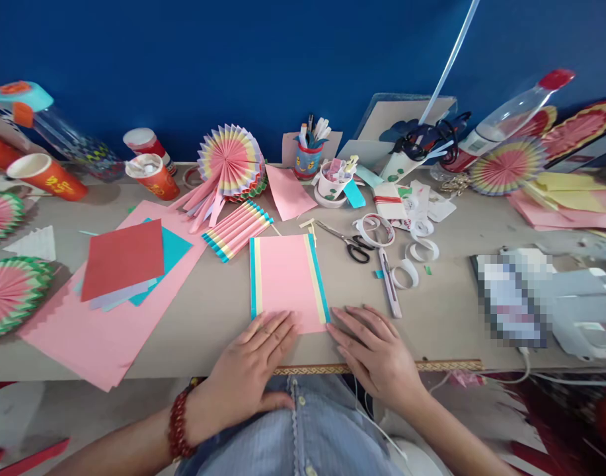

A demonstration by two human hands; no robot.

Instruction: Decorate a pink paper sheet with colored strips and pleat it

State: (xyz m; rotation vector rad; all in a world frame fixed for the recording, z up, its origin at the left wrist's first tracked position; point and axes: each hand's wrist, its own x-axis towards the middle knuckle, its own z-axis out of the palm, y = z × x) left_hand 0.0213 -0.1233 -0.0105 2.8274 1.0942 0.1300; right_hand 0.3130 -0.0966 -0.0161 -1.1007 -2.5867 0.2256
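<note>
A pink paper sheet [285,274] with yellow and blue strips down both sides lies flat before me at the table's front. My left hand [263,357] rests on its lower left part, fingers stretched out. My right hand [375,350] lies with fingers spread at the sheet's lower right corner, fingertips by the blue strip. Just behind the sheet is a pleated paper piece [238,231] in the same colours. To the right are black-handled scissors [355,248], a utility knife [389,284] and a roll of white tape [375,230].
Left, coloured paper squares [124,261] sit on large pink sheets [134,330]. Paper fans [230,162], red paper cups [154,175], a pen holder [307,158] and a tilted plastic bottle [511,119] stand along the blue wall. A blurred phone-like device [513,301] lies right.
</note>
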